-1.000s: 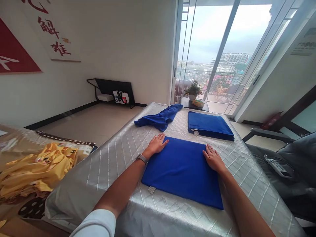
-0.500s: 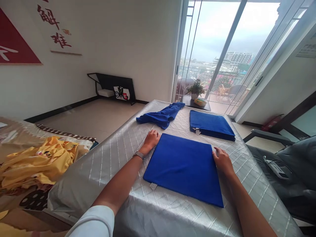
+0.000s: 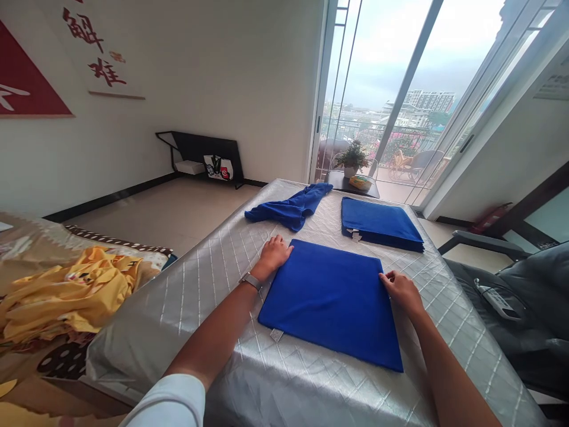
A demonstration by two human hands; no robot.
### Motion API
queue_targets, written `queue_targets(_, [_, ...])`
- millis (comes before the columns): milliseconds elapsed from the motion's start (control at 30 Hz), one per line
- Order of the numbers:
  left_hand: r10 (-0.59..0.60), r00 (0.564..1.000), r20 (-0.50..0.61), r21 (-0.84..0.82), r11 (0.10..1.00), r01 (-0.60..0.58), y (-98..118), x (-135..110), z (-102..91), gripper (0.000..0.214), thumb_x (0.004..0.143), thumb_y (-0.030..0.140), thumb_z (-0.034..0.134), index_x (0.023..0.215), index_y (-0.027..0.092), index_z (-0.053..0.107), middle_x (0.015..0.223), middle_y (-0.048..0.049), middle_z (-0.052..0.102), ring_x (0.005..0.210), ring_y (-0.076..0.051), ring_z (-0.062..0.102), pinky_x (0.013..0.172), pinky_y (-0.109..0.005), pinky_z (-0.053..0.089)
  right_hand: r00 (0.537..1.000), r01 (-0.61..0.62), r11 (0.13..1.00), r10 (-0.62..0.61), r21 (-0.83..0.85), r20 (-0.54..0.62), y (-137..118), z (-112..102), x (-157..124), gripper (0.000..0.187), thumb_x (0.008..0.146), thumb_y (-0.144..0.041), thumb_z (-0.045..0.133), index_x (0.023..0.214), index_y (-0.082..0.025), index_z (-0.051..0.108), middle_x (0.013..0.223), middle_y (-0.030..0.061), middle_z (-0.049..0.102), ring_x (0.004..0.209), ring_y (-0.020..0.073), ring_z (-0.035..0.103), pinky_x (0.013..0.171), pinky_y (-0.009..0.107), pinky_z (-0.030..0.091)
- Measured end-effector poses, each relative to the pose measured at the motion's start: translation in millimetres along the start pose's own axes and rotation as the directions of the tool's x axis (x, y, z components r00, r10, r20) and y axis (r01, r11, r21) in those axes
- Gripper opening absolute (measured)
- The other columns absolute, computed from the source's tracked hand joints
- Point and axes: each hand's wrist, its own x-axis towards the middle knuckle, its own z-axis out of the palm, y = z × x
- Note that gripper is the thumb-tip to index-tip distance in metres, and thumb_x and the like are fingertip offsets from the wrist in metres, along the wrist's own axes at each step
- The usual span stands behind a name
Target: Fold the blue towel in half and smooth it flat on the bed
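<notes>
A folded blue towel (image 3: 329,296) lies flat on the silver quilted table (image 3: 200,296) in front of me. My left hand (image 3: 274,255) sits at its far left edge, fingers curled onto the cloth. At the towel's right edge, my right hand (image 3: 400,287) pinches the cloth with the thumb on top. Beyond, a stack of folded blue towels (image 3: 380,222) rests at the back right. A crumpled blue towel (image 3: 288,207) lies at the back left.
Yellow cloth (image 3: 66,296) is heaped on a patterned surface to the left. A dark chair (image 3: 524,296) with a remote-like device (image 3: 498,299) stands close on the right. A potted plant (image 3: 353,160) and glass balcony doors lie past the table's far end.
Both hands slid outward off the top of the folded towel to its left and right edges and closed on them. The towel stays flat on the table.
</notes>
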Motion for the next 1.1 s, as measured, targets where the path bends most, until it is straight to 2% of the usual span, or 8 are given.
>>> queue_targets(233, [0.011, 1.000, -0.008, 0.049, 0.999, -0.011, 8, -7, -4.2, 0.036, 0.103, 0.039, 0.045, 0.113, 0.015, 0.069, 0.121, -0.0163, 0.063, 0.113, -0.029, 0.058, 0.097, -0.039, 0.044, 0.999, -0.040, 0.999, 0.039, 0.009, 0.006, -2, -3, -5, 0.039, 0.096, -0.052, 0.047, 0.100, -0.020, 0.069, 0.097, 0.0097, 0.074, 0.093, 0.0257, 0.068, 0.076, 0.032, 0.045])
queue_targets(433, [0.013, 1.000, -0.006, 0.079, 0.997, -0.012, 13, -10, -8.2, 0.035, 0.104, 0.031, 0.040, 0.113, 0.014, 0.069, 0.119, -0.0178, 0.063, 0.111, -0.030, 0.059, 0.090, -0.039, 0.046, 0.975, 0.049, 0.970, -0.099, -0.239, -0.201, -33, -2, -28, 0.033, 0.099, -0.034, 0.044, 0.114, -0.016, 0.066, 0.117, 0.0167, 0.067, 0.114, 0.0304, 0.060, 0.092, 0.040, 0.046])
queue_targets(533, [0.020, 1.000, -0.012, 0.095, 0.995, -0.018, 13, -10, -6.9, 0.036, 0.104, 0.030, 0.038, 0.112, 0.013, 0.069, 0.118, -0.0179, 0.063, 0.110, -0.030, 0.059, 0.088, -0.039, 0.046, 0.962, 0.191, 0.955, -0.228, -0.228, -0.150, -47, 8, -38, 0.044, 0.101, -0.035, 0.037, 0.132, -0.013, 0.059, 0.136, 0.0167, 0.060, 0.127, 0.0272, 0.054, 0.105, 0.038, 0.041])
queue_targets(633, [0.030, 0.999, -0.021, 0.103, 0.994, -0.028, 14, -10, -4.0, 0.037, 0.104, 0.029, 0.037, 0.112, 0.011, 0.068, 0.118, -0.0187, 0.063, 0.109, -0.031, 0.060, 0.087, -0.039, 0.047, 0.953, 0.275, 0.934, -0.296, -0.230, -0.064, -49, 22, -46, 0.060, 0.103, -0.044, 0.031, 0.150, -0.008, 0.041, 0.157, 0.0149, 0.041, 0.147, 0.0264, 0.032, 0.120, 0.040, 0.024])
queue_targets(700, [0.036, 0.999, -0.027, 0.100, 0.994, -0.033, 14, -10, -3.7, 0.036, 0.104, 0.028, 0.038, 0.111, 0.011, 0.068, 0.117, -0.0189, 0.063, 0.108, -0.031, 0.060, 0.086, -0.039, 0.047, 0.961, 0.265, 0.933, -0.277, -0.243, -0.015, -44, 31, -50, 0.067, 0.103, -0.048, 0.026, 0.155, -0.005, 0.031, 0.163, 0.0138, 0.029, 0.152, 0.0259, 0.020, 0.123, 0.043, 0.017])
queue_targets(867, [0.020, 0.997, -0.080, 0.076, 0.997, -0.014, 18, -12, -13.5, 0.035, 0.100, 0.014, 0.034, 0.110, 0.009, 0.067, 0.114, -0.0204, 0.065, 0.110, -0.032, 0.059, 0.090, -0.041, 0.046, 0.976, 0.215, 0.947, -0.206, -0.236, 0.065, -37, 37, -55, 0.070, 0.104, -0.048, 0.018, 0.158, -0.004, 0.022, 0.165, 0.0129, 0.018, 0.153, 0.0241, 0.016, 0.123, 0.041, 0.014])
queue_targets(1000, [0.161, 0.978, -0.129, -0.019, 0.986, -0.165, 54, -23, -17.3, 0.035, 0.100, 0.017, 0.035, 0.114, 0.011, 0.066, 0.122, -0.0194, 0.064, 0.118, -0.029, 0.057, 0.100, -0.040, 0.043, 0.979, 0.201, 0.955, -0.191, -0.219, 0.064, -41, 35, -55, 0.068, 0.104, -0.045, 0.019, 0.159, -0.005, 0.021, 0.166, 0.0117, 0.017, 0.153, 0.0229, 0.014, 0.124, 0.039, 0.012])
queue_targets(1100, [0.453, 0.885, -0.111, -0.077, 0.884, -0.462, 108, -39, -7.9, 0.041, 0.103, 0.032, 0.036, 0.130, 0.012, 0.061, 0.141, -0.0155, 0.057, 0.135, -0.025, 0.048, 0.114, -0.036, 0.033, 0.980, 0.201, 0.957, -0.192, -0.211, 0.061, -42, 34, -56, 0.066, 0.104, -0.043, 0.019, 0.158, -0.005, 0.022, 0.166, 0.0114, 0.018, 0.153, 0.0233, 0.015, 0.123, 0.040, 0.013])
